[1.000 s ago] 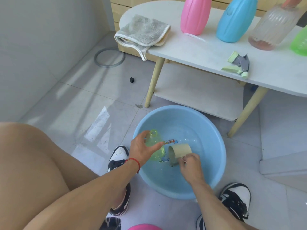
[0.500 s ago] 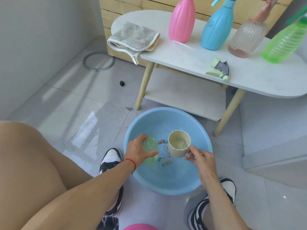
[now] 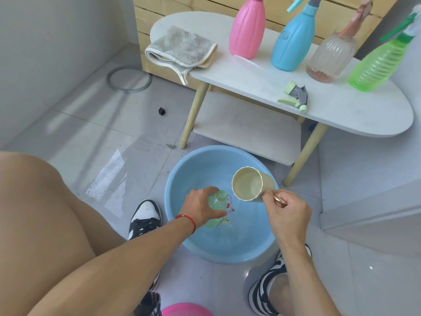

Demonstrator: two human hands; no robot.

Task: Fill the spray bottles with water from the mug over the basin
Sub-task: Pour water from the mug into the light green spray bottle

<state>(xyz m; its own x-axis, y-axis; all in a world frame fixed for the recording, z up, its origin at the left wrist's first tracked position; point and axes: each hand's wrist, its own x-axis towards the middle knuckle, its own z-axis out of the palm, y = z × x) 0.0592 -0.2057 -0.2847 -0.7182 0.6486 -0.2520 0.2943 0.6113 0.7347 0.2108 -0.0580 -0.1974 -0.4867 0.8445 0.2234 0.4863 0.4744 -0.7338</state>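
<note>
A light blue basin [image 3: 177, 179] stands on the floor between my feet, with water in it. My left hand [image 3: 199, 208] grips a small clear green bottle [image 3: 217, 201] without its cap, mouth up, over the basin. My right hand [image 3: 288, 214] holds a beige mug [image 3: 250, 184] by its handle, tilted with its mouth toward the bottle, just right of and above the bottle's opening. Water sits in the mug. A green and grey spray head [image 3: 296, 96] lies on the white table [image 3: 262, 80].
On the table stand a pink bottle [image 3: 247, 30], a blue bottle [image 3: 292, 39], a clear ribbed bottle [image 3: 330, 58] and a green bottle [image 3: 376, 65], plus a folded grey cloth [image 3: 180, 50]. A ring [image 3: 128, 79] and a small black cube [image 3: 161, 111] lie on the floor.
My right hand lifted the mug out of the basin water and brought it up beside the bottle's mouth. The left hand kept hold of the green bottle and turned it more upright.
</note>
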